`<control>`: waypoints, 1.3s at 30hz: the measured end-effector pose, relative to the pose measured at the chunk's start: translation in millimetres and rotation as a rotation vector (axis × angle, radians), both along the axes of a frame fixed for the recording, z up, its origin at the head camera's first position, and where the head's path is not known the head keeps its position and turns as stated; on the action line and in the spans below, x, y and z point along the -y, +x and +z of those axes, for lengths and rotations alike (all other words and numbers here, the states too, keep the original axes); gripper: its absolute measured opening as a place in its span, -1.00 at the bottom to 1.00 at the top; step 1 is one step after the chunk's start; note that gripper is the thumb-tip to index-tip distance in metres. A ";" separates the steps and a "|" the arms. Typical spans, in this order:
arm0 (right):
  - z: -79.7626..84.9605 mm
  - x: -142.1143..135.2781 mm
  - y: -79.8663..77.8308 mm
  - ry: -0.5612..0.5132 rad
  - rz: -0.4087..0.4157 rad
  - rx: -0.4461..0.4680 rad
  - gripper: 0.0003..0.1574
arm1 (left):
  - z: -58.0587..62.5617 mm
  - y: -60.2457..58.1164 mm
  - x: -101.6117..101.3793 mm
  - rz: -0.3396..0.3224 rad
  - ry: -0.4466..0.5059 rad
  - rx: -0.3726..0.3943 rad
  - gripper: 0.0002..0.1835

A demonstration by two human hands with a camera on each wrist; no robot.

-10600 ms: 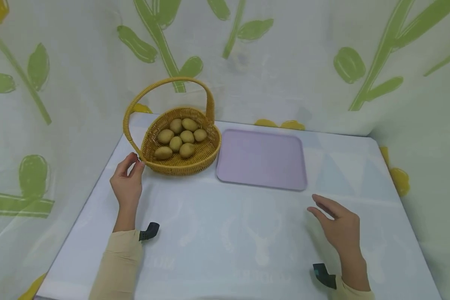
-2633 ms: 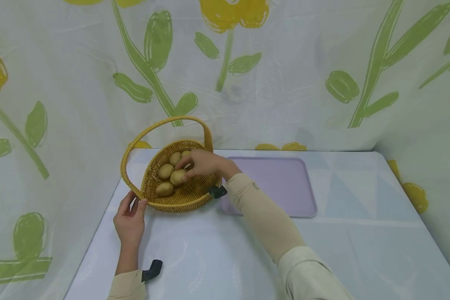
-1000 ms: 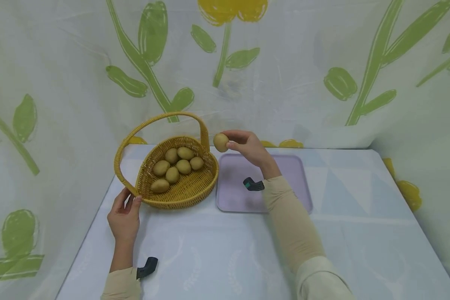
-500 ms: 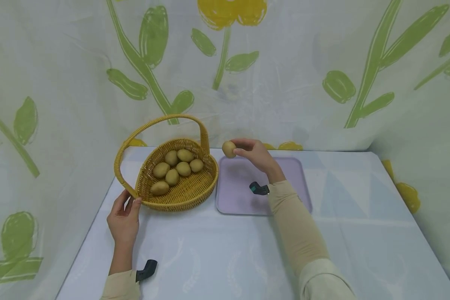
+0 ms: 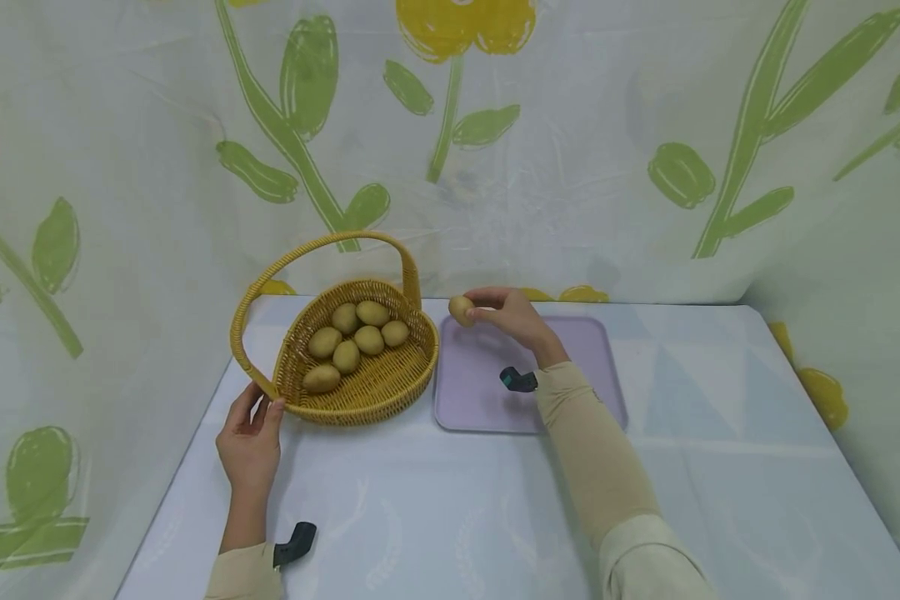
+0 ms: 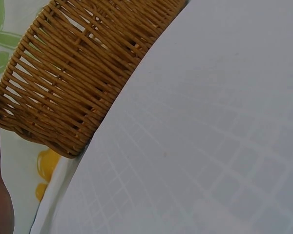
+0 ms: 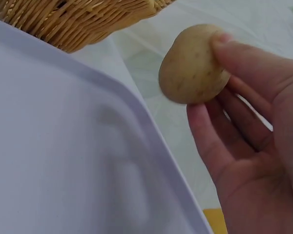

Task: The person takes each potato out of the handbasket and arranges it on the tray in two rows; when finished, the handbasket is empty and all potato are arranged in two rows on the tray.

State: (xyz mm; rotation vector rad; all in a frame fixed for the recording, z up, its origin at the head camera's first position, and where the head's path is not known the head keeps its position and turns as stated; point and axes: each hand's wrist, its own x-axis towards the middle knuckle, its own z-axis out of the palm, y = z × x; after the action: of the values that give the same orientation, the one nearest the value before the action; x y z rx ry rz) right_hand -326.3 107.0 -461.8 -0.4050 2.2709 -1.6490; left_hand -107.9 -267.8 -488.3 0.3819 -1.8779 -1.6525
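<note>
A rounded potato (image 5: 461, 310) is pinched by the right hand (image 5: 512, 318) near the eleven o'clock corner of the flat tray (image 5: 468, 392). The wicker basket (image 5: 375, 407) is gripped at eight o'clock by the left hand (image 5: 250, 446). Potato specks are shown only by the right wrist view.

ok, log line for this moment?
left hand: holds basket by rim | right hand: pinches potato, aloft near tray corner | in basket: seven potatoes

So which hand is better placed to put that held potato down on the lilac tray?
Right, most likely. The right hand pinches the potato near the lilac tray, while the left hand grips the wicker basket on the side away from it.
</note>
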 end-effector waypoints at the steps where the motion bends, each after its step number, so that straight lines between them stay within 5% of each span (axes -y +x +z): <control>1: -0.1 0.3 -0.6 0.012 0.001 -0.003 -0.45 | 0.4 -0.2 0.0 -0.001 0.000 0.002 -0.46; 21: -5.5 18.3 0.6 0.307 0.076 -0.075 -0.53 | -1.3 1.2 0.4 0.014 -0.025 0.050 -0.44; 39: -3.8 30.9 5.1 0.367 0.058 -0.142 -0.48 | -3.6 0.9 1.5 0.012 -0.067 0.014 -0.45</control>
State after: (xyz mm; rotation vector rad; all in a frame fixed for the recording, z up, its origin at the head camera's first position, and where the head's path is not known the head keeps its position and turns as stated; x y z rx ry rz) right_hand -321.2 76.1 -465.6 -0.5030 2.5697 -1.1724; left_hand -107.0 -269.3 -491.9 0.3777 -1.9321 -1.5785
